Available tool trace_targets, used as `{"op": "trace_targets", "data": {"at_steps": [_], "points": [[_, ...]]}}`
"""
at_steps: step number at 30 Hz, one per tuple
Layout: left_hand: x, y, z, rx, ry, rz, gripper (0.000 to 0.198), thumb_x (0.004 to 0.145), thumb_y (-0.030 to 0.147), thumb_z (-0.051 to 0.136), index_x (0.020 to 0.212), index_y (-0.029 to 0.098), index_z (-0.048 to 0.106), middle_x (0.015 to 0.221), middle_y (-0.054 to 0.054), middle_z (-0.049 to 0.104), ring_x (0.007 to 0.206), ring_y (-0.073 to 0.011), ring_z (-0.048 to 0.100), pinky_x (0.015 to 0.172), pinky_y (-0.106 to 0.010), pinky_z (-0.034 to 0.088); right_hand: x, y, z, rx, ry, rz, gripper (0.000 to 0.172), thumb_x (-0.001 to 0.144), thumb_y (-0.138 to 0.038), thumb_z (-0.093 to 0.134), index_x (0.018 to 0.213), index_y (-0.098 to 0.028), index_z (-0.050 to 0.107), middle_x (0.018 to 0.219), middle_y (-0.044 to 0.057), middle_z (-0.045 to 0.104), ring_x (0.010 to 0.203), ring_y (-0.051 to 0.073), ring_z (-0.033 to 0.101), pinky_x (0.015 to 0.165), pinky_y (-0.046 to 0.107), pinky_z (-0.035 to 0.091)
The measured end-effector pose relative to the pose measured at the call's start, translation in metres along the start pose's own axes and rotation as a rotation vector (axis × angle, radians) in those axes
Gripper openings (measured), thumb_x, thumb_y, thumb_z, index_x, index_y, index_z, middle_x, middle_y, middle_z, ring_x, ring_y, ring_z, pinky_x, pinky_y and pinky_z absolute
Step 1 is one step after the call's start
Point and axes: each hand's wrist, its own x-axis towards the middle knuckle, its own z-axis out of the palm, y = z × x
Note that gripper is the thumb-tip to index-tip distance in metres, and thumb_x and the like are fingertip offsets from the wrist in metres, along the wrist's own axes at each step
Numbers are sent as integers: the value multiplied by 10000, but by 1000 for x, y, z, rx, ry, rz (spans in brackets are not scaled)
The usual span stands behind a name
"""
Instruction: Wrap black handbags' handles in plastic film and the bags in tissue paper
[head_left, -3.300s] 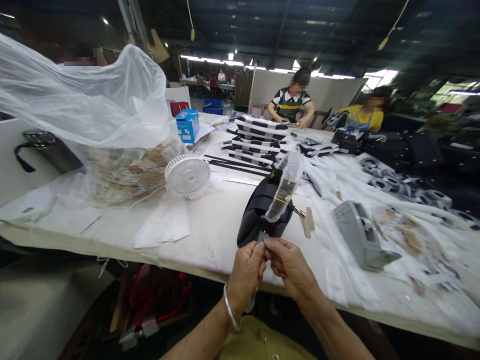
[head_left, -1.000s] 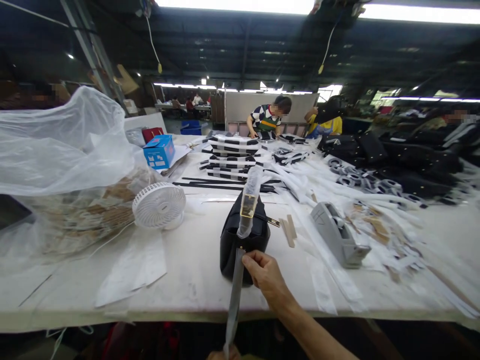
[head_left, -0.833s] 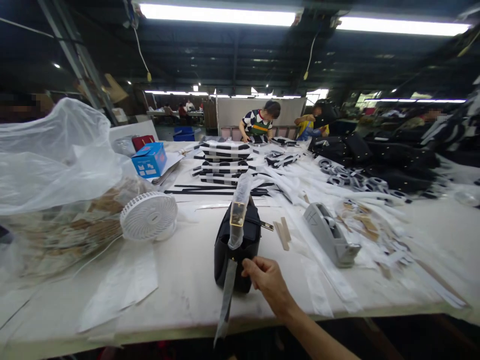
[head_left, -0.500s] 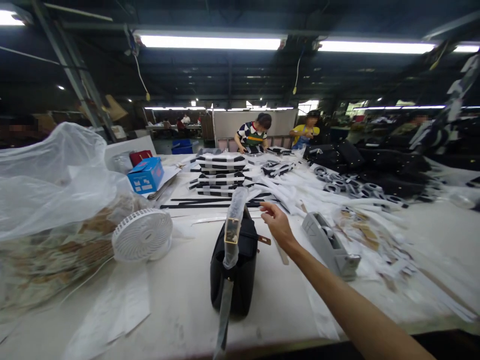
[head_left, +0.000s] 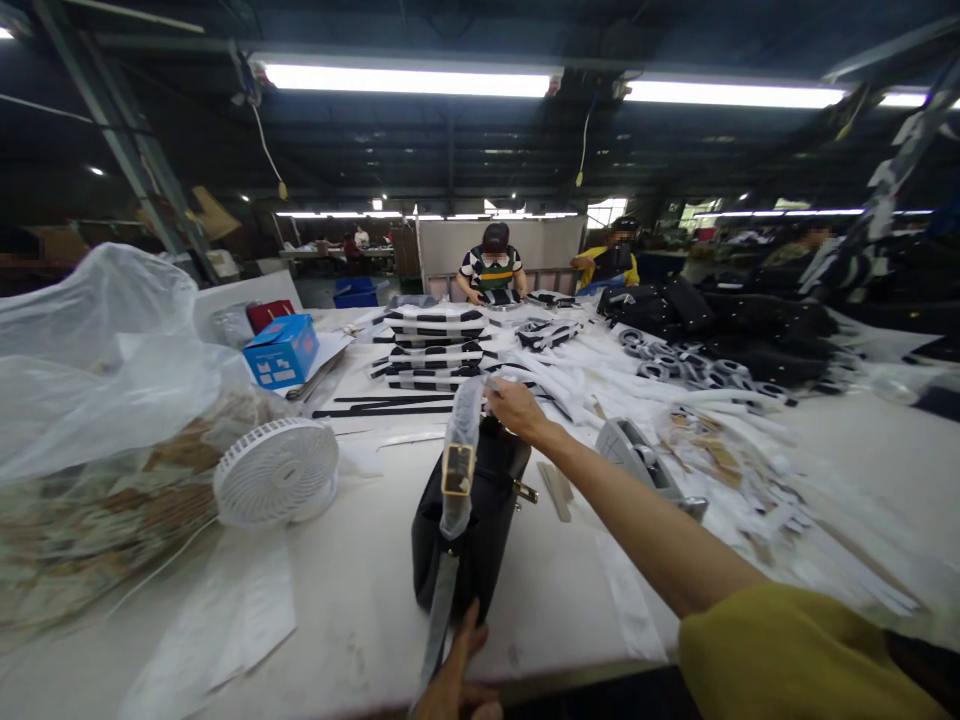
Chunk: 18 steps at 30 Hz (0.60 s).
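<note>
A black handbag (head_left: 472, 520) stands upright on the white table (head_left: 360, 600) in front of me. A strap in a clear plastic sleeve with a gold buckle (head_left: 457, 467) rises over its top. My right hand (head_left: 514, 405) reaches across the bag, fingers curled at the sleeve's upper end by the bag's far edge. From the bag's near end a grey strip (head_left: 439, 610) hangs down to my left hand (head_left: 457, 685) at the bottom edge, which pinches it; this hand shows only in part.
A small white fan (head_left: 276, 470) and a big clear plastic sack (head_left: 97, 400) of paper lie left. A grey tape dispenser (head_left: 645, 460) sits right of the bag. Farther off are a blue box (head_left: 281, 350), black-and-white stacks (head_left: 435, 345), black bags (head_left: 750, 330), and people (head_left: 491, 268).
My right hand left the bag's near end and moved over its top to the far end. My left hand rose into view at the bottom edge, still on the grey strip.
</note>
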Motion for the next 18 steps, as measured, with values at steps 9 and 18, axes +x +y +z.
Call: {"op": "trace_targets", "data": {"at_steps": [9,18], "points": [[10,31,-84,-12,614,50,900,787,608,563,1514,228,194,1572,-152,262,1169,-311,605,856,-369,563,-82,-5,-48,370,-459,122,402,902,-492,512,1043,-156,681,882,102,739,680,178,677,635,294,510],[32,43,-68,-68,523,70,813,788,608,599,1449,221,326,1525,-132,367,1278,-325,514,942,-387,536,-185,31,-14,741,-358,137,618,693,-387,784,1267,-259,597,1285,64,605,1168,256,560,954,401,452]]}}
